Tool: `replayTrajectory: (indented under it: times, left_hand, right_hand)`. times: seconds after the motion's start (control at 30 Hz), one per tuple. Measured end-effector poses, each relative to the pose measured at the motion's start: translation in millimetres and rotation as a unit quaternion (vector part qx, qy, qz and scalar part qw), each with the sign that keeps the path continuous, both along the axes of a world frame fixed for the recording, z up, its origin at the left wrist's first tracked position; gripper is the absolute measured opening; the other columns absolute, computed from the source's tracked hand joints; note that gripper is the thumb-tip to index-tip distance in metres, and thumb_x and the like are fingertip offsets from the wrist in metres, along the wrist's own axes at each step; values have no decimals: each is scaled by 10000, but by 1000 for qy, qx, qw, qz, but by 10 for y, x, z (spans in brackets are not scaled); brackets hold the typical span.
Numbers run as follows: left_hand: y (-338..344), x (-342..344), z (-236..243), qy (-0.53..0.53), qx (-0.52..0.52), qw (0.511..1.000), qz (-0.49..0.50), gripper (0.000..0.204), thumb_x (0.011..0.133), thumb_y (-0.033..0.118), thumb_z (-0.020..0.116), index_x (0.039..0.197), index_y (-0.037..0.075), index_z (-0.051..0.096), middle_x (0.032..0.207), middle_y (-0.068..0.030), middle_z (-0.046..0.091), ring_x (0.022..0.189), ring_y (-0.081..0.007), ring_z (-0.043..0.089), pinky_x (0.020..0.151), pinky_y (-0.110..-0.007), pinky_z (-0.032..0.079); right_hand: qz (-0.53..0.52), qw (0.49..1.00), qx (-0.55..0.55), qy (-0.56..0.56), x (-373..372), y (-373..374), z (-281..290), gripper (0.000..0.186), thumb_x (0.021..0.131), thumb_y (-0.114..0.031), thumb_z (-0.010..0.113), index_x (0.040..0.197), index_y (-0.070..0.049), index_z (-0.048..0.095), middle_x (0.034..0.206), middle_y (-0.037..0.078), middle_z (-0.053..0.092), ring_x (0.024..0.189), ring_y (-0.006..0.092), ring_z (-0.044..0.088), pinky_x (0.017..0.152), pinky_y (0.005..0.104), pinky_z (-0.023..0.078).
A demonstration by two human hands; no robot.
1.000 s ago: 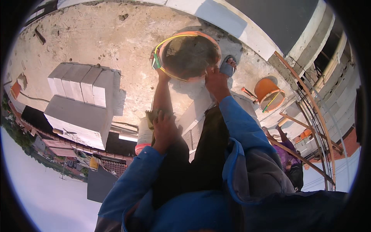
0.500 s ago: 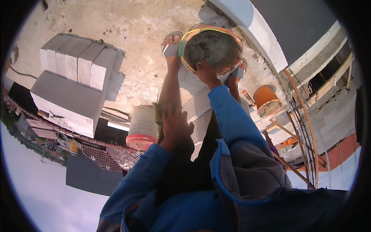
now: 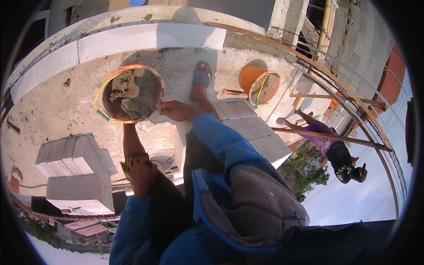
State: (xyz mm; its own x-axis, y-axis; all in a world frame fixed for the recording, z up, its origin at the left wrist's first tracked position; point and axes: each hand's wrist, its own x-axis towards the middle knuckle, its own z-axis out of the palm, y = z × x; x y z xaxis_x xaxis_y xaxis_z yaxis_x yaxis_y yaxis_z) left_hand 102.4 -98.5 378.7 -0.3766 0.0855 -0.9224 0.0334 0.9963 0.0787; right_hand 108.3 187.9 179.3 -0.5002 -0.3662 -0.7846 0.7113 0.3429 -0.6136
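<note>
Grey wet mortar (image 3: 145, 86) lies in an orange bucket (image 3: 160, 77) with a yellow wire handle and green grip, on the concrete floor ahead of me. At the bucket's right rim, my right hand (image 3: 176, 110) is closed on what looks like a trowel. Its blade seems hidden under a lump of mortar (image 3: 136, 107) at the bucket's near edge. My left hand (image 3: 141, 175) rests on my left knee, fingers laid over it, holding nothing.
White block stacks stand at left (image 3: 79, 190) and right (image 3: 247, 123). A second orange bucket (image 3: 251, 79) sits at right, beside an orange-handled tool (image 3: 233, 92). A low block wall (image 3: 132, 39) runs beyond. Wooden poles (image 3: 335, 140) and another person (image 3: 331, 141) are farther right.
My view has swung to the right, so the mortar bucket appears farther left. My right hand has come from inside the bucket to its right rim. My left hand stays on the knee.
</note>
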Motion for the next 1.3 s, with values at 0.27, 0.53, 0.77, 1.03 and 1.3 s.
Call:
replayTrajectory:
  times: [0.27,0.53,0.77,1.03,1.3]
  left_hand:
    - [691,-80,-277,-33,-66,988,-133,525,830,430,786,1276,155,760,1353,-150,713,1357,-366,606,1205,-545,400]
    - [1632,-101,-113,-84,-152,964,-200,518,827,455,778,1274,192,773,1304,-105,745,1308,-326,644,1172,-557,401]
    - [1978,-139,-125,-107,-191,944,-246,561,829,489,772,1315,208,757,1338,-104,736,1314,-314,643,1152,-539,420]
    - [2348,-100,-171,-123,-182,941,-257,564,833,490,762,1318,202,755,1345,-116,735,1344,-309,623,1154,-543,416]
    - [2352,-57,-49,-100,-202,948,-223,565,840,494,758,1306,176,752,1345,-129,731,1347,-323,617,1182,-524,401]
  right_hand:
    - [-69,993,94,30,775,2711,777,361,1062,-388,588,1270,-108,680,1184,259,731,1156,442,682,1014,495,515]
    - [-240,943,229,-19,1755,5216,1494,337,1082,-224,627,1336,-8,679,1137,170,766,1067,230,702,969,374,540]
    - [4,849,487,203,1336,6360,1365,353,1052,-379,649,1294,-122,670,1086,149,707,915,393,730,786,481,591]
    - [86,767,629,93,1912,7338,522,352,1051,-453,594,1378,-331,642,1144,105,670,1057,334,730,855,517,616]
    - [-372,813,430,129,2389,6360,1403,330,1086,-351,659,1276,-82,674,903,60,650,797,170,671,701,349,552]
